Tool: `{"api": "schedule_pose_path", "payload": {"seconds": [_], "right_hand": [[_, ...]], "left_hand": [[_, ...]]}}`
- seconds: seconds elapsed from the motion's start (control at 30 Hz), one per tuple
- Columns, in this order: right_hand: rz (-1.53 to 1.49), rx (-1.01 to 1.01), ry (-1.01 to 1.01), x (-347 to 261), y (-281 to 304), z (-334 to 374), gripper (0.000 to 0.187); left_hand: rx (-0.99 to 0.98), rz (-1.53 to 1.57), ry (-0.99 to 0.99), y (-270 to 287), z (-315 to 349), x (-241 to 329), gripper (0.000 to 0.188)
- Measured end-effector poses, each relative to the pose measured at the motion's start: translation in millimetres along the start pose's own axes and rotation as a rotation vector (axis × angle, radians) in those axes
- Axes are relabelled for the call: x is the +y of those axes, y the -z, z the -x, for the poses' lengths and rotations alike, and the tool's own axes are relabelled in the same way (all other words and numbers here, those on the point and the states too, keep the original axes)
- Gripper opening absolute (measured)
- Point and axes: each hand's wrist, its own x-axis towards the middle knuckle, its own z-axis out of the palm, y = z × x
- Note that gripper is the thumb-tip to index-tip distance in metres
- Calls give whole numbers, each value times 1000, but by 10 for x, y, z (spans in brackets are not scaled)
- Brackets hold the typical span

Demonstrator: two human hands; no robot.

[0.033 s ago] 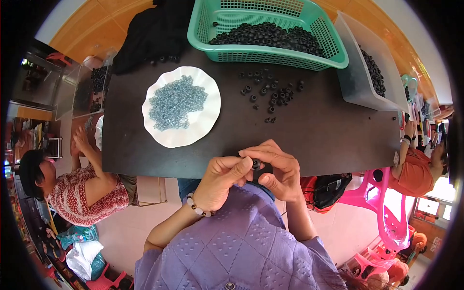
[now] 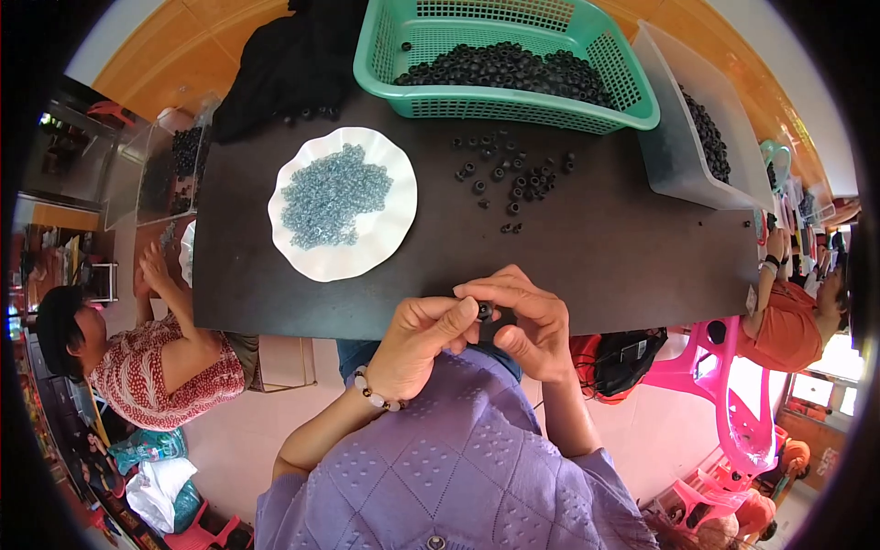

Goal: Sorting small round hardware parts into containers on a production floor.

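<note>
Black rubbery ring (image 2: 483, 309) pinched btwn left hand (image 2: 419, 344) & right hand (image 2: 529, 323)

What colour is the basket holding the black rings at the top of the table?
Green, a teal-green plastic mesh basket; the head view shows it clearly.

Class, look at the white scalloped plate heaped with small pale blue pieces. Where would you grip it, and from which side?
Grip the white plate by its bare fluted rim on the near edge, from the person's side. The pale blue pieces fill the middle and the rim flares upward, so thumb above and fingers below should keep it level.
</note>
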Motion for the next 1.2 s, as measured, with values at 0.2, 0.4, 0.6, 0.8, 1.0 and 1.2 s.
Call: {"api": "schedule_pose_path", "payload": {"seconds": [0.2,0.4,0.6,0.8,1.0,1.2], "right_hand": [[-206,80,-127,63,28,26,34],[-249,85,-228,29,46,-2,20],[-165,73,-293,-18,99,-19,18],[-104,185,-299,-172,229,-123,13],[430,444,-73,-426,831,-330,14],[1034,864,42,-611,1962,-758,22]], "left_hand": [[-40,-29,11,68,-70,-39,29],[-39,-36,25,94,-115,-53,28],[-23,-24,10,104,-154,-88,28],[-8,6,31,76,-185,-30,27],[94,22,25,293,-195,-63,22],[81,209,-5,404,-176,-99,23]]}}
